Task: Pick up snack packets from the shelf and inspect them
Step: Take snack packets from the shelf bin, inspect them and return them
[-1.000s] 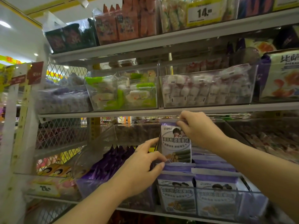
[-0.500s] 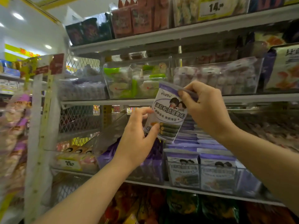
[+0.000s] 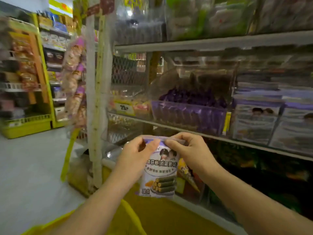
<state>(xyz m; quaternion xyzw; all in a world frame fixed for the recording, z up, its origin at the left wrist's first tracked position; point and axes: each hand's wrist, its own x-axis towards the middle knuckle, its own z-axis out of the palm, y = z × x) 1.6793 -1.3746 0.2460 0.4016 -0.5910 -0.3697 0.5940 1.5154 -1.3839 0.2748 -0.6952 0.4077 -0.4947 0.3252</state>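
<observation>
The left hand pinches the top left corner of a purple-and-white plastic snack packet printed with green rolls. The right hand pinches the top edge just beside it, so the thumbs nearly meet. The packet hangs upright in front of the person, below the lip of the grey metal shelf and apart from it, its printed face toward the camera.

The picking up looks done and the inspecting is in hand. The next move probably calls for turning the packet to read its back, with a light hold so the contents are not crushed.

On the shelf, the leftmost clear plastic bin, behind a yellow price tag, holds yellow and red packs too blurred to name. The middle clear bin is filled with dark purple wrappers standing on end. The right-hand clear bins hold upright packets that appear to match the one held.
</observation>
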